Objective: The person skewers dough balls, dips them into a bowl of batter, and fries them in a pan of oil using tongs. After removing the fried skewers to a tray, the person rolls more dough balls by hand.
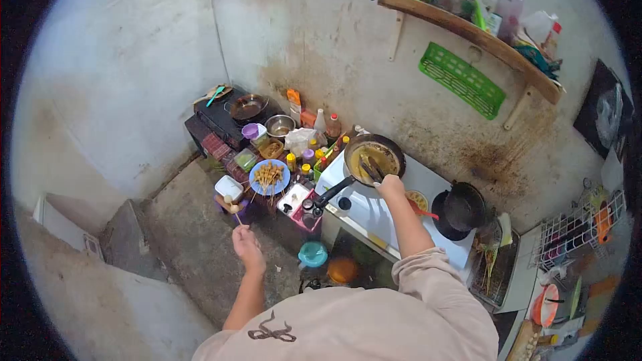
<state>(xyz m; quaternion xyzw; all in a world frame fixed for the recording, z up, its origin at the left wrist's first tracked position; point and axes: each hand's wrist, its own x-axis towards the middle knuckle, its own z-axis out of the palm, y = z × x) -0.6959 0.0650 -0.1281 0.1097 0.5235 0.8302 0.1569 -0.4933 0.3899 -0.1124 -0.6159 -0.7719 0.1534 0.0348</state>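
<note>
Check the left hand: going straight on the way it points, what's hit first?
Probably the white container, which lies in line beyond the skewer that the left hand holds. Depth is unclear from this single view.

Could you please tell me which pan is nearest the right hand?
The frying pan with yellowish contents, just beside the right hand; the black pans and the dark far-left pan are farther off.

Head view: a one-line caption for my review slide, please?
Left hand holding a loaded skewer near a blue plate of skewers; right hand holding a dark utensil in a frying pan.
</note>
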